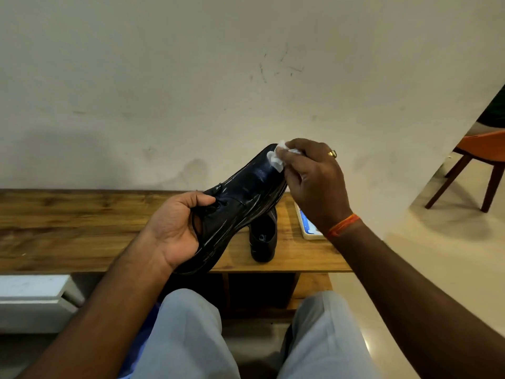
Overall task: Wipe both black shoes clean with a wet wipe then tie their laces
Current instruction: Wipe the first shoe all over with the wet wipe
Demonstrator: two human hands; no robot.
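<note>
- Right now the raised shoe (240,203) is hanging in the air above the wooden bench (82,228), tilted with its toe up and away, wet streaks shining along its side.
- The left hand (175,228) is gripping it at the heel end, thumb curled over the collar beside the laces (218,205), the other fingers hidden behind the shoe.
- The right hand (311,176) is pinching the wet wipe (276,160) between thumb and fingertips, which are bunched together on it, and pressing it against the toe cap just under those fingertips.
- Slipping is looking like the main risk: the leather is getting wet, the hold is only at one end, and a hard push at the toe could be levering the shoe out of the left grip.
- The wipe is looking crumpled and small, so it may be spreading dirt rather than lifting it, or sliding out from the fingertips.
- The loose laces are dangling near the left thumb and may be catching moisture or snagging.
- The second shoe (263,236) is standing on the bench directly below the raised one, so a drop would be landing on it.
- A white tray-like item (308,228) is lying on the bench under the right wrist, partly hidden.
- Beyond the fingers a marked pale wall (191,77) is rising; an orange chair (478,160) is standing far right on a pale floor.
</note>
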